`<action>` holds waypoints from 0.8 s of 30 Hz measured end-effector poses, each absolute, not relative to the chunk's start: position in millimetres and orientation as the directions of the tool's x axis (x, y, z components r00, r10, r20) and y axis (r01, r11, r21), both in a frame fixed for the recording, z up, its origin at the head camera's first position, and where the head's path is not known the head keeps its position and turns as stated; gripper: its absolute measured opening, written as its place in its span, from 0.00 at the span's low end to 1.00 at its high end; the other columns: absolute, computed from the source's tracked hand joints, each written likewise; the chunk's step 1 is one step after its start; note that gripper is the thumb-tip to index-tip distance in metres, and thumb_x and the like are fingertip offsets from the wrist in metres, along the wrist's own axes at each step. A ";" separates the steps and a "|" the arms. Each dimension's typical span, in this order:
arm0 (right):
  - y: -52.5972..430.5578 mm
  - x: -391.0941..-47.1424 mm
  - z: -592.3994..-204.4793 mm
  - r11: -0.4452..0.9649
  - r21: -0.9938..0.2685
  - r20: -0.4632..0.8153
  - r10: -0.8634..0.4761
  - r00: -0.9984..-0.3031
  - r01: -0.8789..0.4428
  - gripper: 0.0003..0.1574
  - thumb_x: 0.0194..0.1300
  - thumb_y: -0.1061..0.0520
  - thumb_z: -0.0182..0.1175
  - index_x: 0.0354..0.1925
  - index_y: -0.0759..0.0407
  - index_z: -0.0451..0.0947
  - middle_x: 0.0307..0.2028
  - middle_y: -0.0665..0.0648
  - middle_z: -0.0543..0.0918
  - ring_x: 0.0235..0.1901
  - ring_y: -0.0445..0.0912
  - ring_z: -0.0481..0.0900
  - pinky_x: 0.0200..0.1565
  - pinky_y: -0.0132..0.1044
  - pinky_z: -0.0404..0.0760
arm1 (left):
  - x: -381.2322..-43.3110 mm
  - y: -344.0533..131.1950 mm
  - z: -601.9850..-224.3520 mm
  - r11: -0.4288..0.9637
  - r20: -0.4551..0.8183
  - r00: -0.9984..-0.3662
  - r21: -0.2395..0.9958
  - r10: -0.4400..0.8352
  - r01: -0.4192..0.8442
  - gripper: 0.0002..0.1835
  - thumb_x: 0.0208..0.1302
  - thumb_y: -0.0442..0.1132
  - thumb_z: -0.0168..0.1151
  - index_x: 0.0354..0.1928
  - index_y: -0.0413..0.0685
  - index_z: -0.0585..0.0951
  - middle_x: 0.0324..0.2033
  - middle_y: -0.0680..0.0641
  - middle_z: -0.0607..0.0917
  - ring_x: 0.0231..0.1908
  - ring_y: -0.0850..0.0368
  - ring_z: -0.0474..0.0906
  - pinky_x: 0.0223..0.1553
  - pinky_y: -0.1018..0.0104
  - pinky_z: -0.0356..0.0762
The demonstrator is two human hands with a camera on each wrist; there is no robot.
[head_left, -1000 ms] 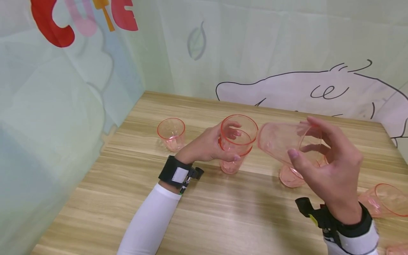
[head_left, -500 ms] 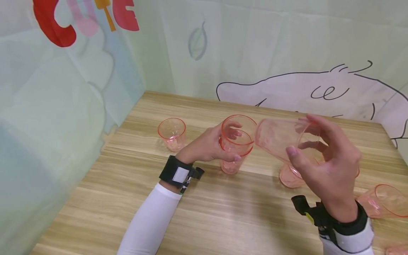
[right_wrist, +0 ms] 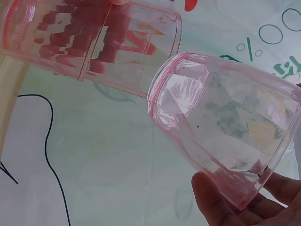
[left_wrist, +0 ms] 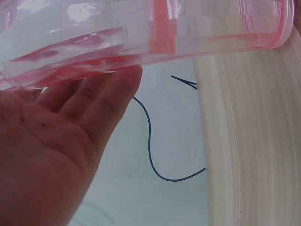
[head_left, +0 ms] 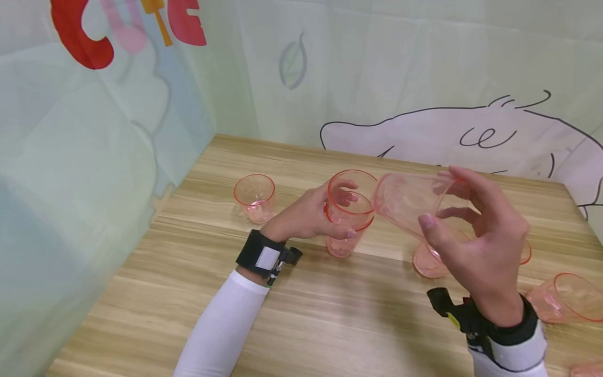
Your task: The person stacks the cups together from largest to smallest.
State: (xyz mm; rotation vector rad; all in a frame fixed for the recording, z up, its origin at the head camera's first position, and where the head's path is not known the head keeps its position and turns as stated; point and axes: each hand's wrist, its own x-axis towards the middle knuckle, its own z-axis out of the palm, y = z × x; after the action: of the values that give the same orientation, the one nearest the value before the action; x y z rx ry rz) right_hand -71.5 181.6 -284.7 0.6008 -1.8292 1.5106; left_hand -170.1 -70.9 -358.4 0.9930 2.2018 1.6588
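My left hand (head_left: 306,212) grips a stack of clear pink tumblers (head_left: 343,245), one nested in another, upright above or on the table; I cannot tell which. Orange-red rims mark the stack, whose side also fills the top of the left wrist view. Higher up to the right, my right hand (head_left: 490,251) holds another pink tumbler (head_left: 407,201) by its rim end, between thumb and fingers. That tumbler lies tilted on its side, base toward the stack's upper rim. Whether the two touch is unclear. In the right wrist view the tumbler's faceted base (right_wrist: 181,92) sits close to the stack.
One pink tumbler (head_left: 255,201) stands at left on the wooden table (head_left: 330,324). Another (head_left: 428,262) is partly behind my right hand, with a further rim (head_left: 526,254) beyond. More tumblers are at far right (head_left: 560,298) and the lower right corner. Printed cloth walls enclose the back and left.
My right hand has moved slightly left and up, bringing its tumbler's base closer to the stack's rim. The left hand and the stack look unmoved.
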 end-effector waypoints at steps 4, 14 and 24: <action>180.2 -71.1 -284.2 0.227 -0.659 0.746 0.071 -0.662 -0.717 0.37 0.47 0.71 0.70 0.58 0.77 0.75 0.46 0.62 0.84 0.43 0.50 0.81 0.38 0.27 0.83 | -170.4 -70.8 -359.0 0.120 0.225 -0.749 0.919 0.623 0.376 0.44 0.48 0.36 0.81 0.67 0.41 0.68 0.54 0.49 0.83 0.58 0.61 0.77 0.56 0.62 0.78; 173.7 -73.4 -281.6 0.111 -0.651 0.759 0.097 -0.643 -0.751 0.36 0.47 0.72 0.70 0.57 0.79 0.74 0.43 0.63 0.84 0.43 0.51 0.83 0.38 0.28 0.83 | -169.8 -70.0 -359.0 0.107 0.220 -0.750 0.927 0.624 0.361 0.42 0.48 0.36 0.81 0.66 0.46 0.70 0.55 0.43 0.83 0.59 0.54 0.77 0.57 0.59 0.78; 167.4 -74.7 -280.2 0.043 -0.651 0.758 0.099 -0.645 -0.758 0.38 0.47 0.70 0.74 0.57 0.80 0.73 0.44 0.63 0.84 0.44 0.52 0.82 0.39 0.29 0.83 | -169.7 -70.3 -360.1 0.124 0.212 -0.758 0.925 0.617 0.360 0.41 0.48 0.39 0.81 0.65 0.50 0.71 0.54 0.50 0.83 0.57 0.60 0.78 0.55 0.62 0.79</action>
State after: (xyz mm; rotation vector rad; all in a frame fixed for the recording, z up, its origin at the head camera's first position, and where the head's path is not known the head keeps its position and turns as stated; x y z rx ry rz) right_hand -74.7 167.4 -280.2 0.6714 -1.6722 1.6760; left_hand -169.7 -70.3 -360.1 0.9665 2.1765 1.6852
